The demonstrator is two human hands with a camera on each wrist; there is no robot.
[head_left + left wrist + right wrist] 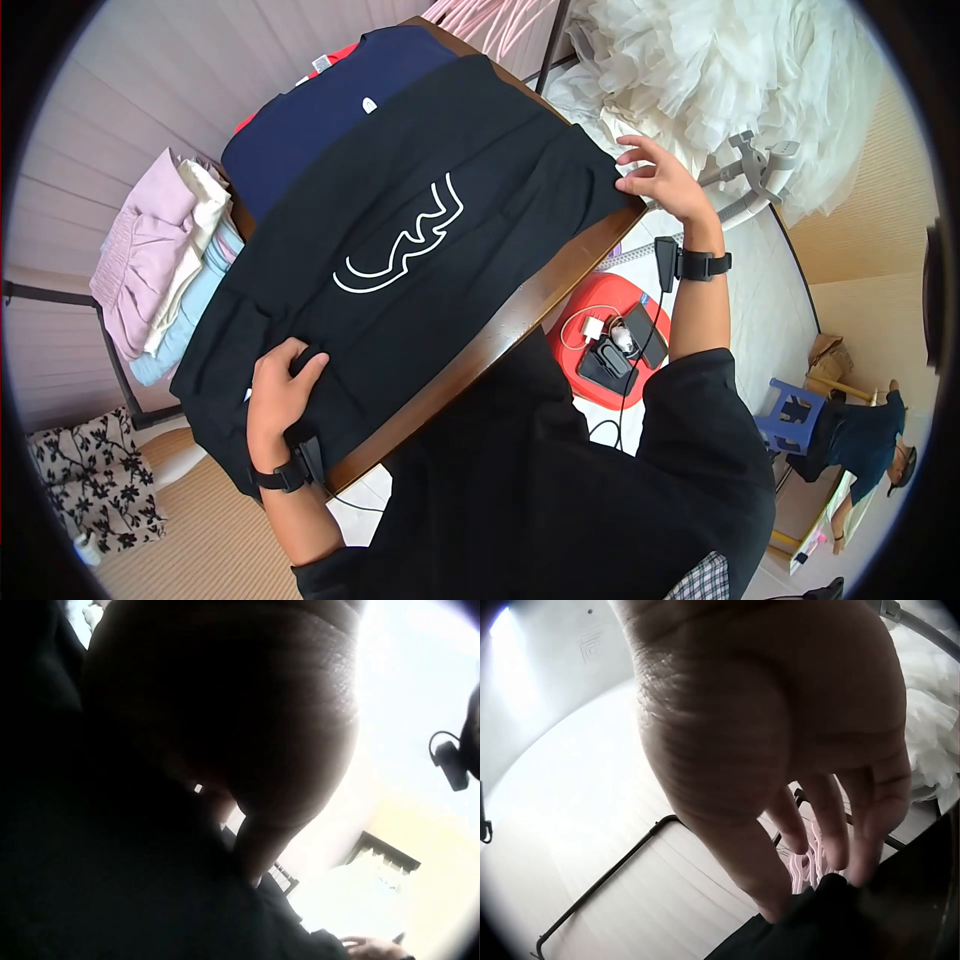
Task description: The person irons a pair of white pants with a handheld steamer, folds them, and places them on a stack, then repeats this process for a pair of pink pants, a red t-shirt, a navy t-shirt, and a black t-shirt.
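A black shirt [400,240] with a white curved-line print lies spread over a brown wooden table [520,310]. My left hand [281,391] is on its near-left part, thumb and fingers bent and gripping the cloth. At the far right corner, my right hand [664,183] pinches the shirt's edge between thumb and forefinger, the other fingers spread. Close up in the right wrist view, the thumb [769,900] meets the black cloth [810,922]. In the left wrist view, dark cloth hides most of the left fingertips.
Beyond the black shirt lies a navy shirt [300,135] over something red. Folded pink, white and blue clothes [160,260] sit at the left. A red stool [610,345] bearing a phone and cables stands below the table's near edge. White tulle [720,80] hangs behind; a person [860,445] is at right.
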